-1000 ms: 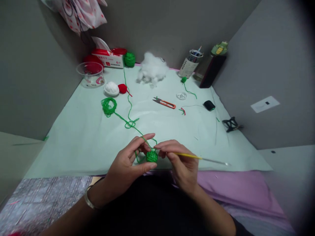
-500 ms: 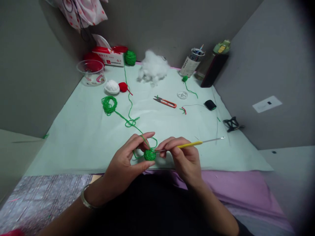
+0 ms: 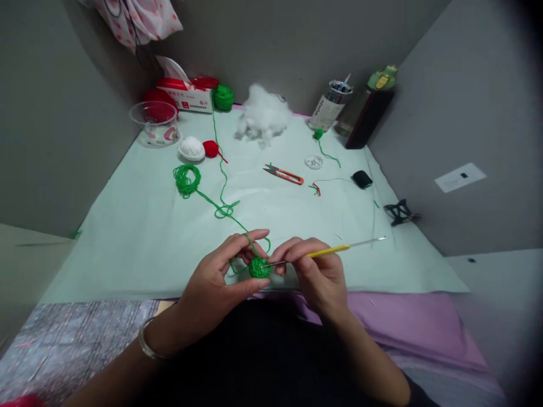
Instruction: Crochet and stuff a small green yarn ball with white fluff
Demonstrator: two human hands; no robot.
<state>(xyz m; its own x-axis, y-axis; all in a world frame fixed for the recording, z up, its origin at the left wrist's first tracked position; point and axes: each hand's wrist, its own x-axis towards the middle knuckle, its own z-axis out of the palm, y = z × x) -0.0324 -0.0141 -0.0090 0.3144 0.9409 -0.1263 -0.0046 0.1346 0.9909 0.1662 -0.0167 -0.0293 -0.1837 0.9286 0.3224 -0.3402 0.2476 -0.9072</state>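
My left hand point(image 3: 224, 270) pinches a small round green crocheted piece point(image 3: 259, 268) between thumb and fingers, near the table's front edge. Green yarn runs over its raised index finger and back to a loose green coil point(image 3: 186, 180). In my right hand point(image 3: 316, 268) is a crochet hook point(image 3: 328, 251) with a yellow handle, held like a pen. The hook's left tip touches the green piece; its other metal end points right. A small loop of yarn stands behind the piece, between the hands.
Orange snips point(image 3: 284, 174) lie mid-table, with white stuffing point(image 3: 265, 115) behind. At back left are a clear tub point(image 3: 156, 133), a white ball point(image 3: 192, 148) and a red ball point(image 3: 211, 148). A pen can point(image 3: 328, 107), a bottle point(image 3: 369, 107) and a black clip point(image 3: 400, 213) are at right.
The green piece has turned slightly, and the hook tip now lies against its front upper face. The yarn loop between the hands is narrower. The whole view has shifted a little.
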